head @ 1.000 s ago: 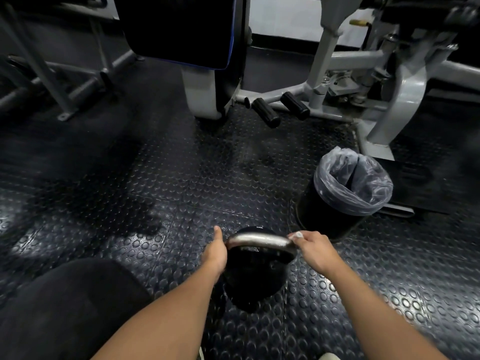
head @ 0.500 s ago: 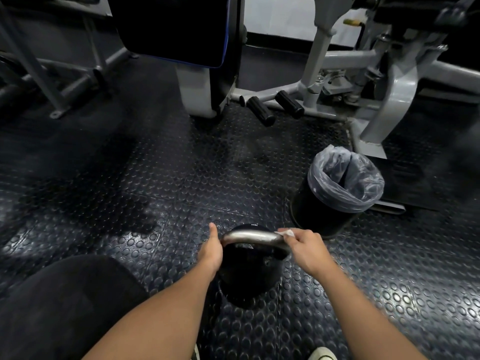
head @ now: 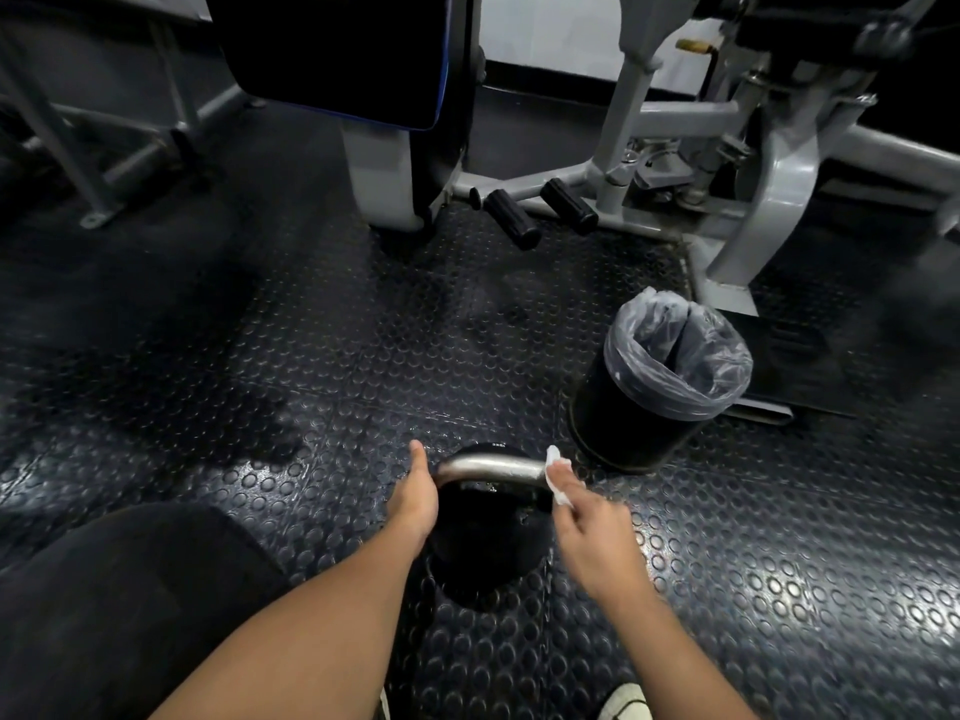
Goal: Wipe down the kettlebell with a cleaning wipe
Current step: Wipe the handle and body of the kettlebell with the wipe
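Note:
A black kettlebell [head: 483, 553] with a bare steel handle [head: 488, 467] stands on the studded rubber floor just in front of me. My left hand [head: 415, 498] grips the left end of the handle, thumb pointing up. My right hand [head: 589, 532] pinches a small crumpled white wipe [head: 558, 475] against the right end of the handle. Part of the kettlebell's body is hidden by shadow and my hands.
A black bin with a clear plastic liner [head: 660, 381] stands close to the right of the kettlebell. Grey gym machine frames [head: 769, 200] with black foot pegs [head: 511, 218] fill the back. My dark-clothed knee [head: 104, 605] is at lower left, a white shoe [head: 626, 704] at the bottom.
My right hand has loosened from around the handle's right end and drawn back slightly, so the white wipe now shows between its fingertips. The left hand has stayed put.

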The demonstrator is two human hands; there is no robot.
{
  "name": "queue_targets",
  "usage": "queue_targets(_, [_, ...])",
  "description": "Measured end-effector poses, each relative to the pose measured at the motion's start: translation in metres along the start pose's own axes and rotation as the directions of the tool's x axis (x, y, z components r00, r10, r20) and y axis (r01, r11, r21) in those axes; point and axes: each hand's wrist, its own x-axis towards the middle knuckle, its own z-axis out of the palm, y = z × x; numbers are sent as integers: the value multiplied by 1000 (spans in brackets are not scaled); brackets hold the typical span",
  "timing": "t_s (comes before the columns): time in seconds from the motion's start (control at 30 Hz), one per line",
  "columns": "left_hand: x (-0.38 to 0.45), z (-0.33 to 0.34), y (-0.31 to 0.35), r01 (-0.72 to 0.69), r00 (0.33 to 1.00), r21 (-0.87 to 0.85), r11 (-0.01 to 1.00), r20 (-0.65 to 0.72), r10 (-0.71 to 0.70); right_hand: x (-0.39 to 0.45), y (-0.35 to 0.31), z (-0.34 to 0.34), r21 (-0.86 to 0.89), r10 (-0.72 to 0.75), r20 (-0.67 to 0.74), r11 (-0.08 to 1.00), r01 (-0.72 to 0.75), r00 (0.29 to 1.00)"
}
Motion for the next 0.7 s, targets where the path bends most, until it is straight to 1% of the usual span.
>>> queue_targets(0.1, [-5,-1,3,12,1000,2,1000,11,-12,-2,9,4,-16,87,-38,996,-88,995])
queue_targets(0.17, [-8,-2,4,15,1000,-15,1000,13,-15,3,8,5,-5,121,-57,993,-121,991])
queue_targets(0.33, [-6,-1,4,28,999,-70,997,41,-25,1,-4,15,-22,56,-65,998,-58,996])
queue_targets(0.4, [-2,1,2,38,998,-57,998,47,-36,-8,2,21,-33,35,-65,999,-37,997])
queue_targets(0.47, [-9,-1,4,44,998,-72,996,42,-41,-11,10,22,-47,64,-77,997,-68,995])
queue_targets(0.53, [-13,-3,5,27,999,-72,997,29,-25,-5,16,22,-31,117,-82,992,-120,990])
queue_targets(0.6, [-14,-4,5,20,999,-81,997,36,-18,1,14,22,-17,136,-91,990,-138,987])
queue_targets(0.7, [-9,-2,4,29,998,-94,995,53,-24,-1,4,30,-10,61,-65,998,-62,996])
